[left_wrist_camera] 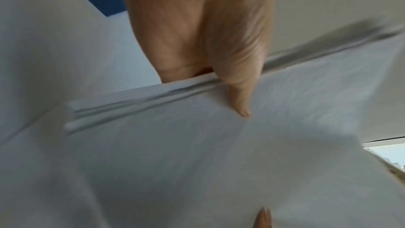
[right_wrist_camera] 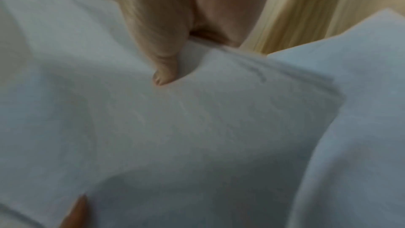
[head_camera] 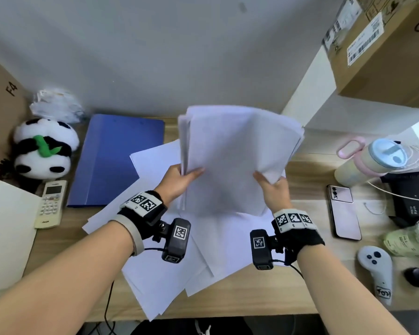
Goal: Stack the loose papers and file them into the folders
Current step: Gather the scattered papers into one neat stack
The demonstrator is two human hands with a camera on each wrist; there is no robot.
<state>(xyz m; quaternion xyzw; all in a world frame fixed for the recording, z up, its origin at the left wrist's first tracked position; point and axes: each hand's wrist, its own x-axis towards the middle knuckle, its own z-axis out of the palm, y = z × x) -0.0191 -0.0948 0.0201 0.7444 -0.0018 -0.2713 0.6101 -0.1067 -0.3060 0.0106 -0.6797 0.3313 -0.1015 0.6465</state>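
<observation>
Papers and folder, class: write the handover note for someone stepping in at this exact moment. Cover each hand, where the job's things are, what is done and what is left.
Left hand: grips the left edge of the raised sheaf of papers, thumb on the front.
Right hand: grips the sheaf's right edge the same way.
Sheaf: held above the desk, edges not yet squared.
Loose sheets: scattered flat on the desk beneath the hands.
Blue folder: closed, lying to the left, partly under a sheet.
Done: part of the papers gathered.
Left: collect the remaining sheets, square the stack, open the folder and file.
</observation>
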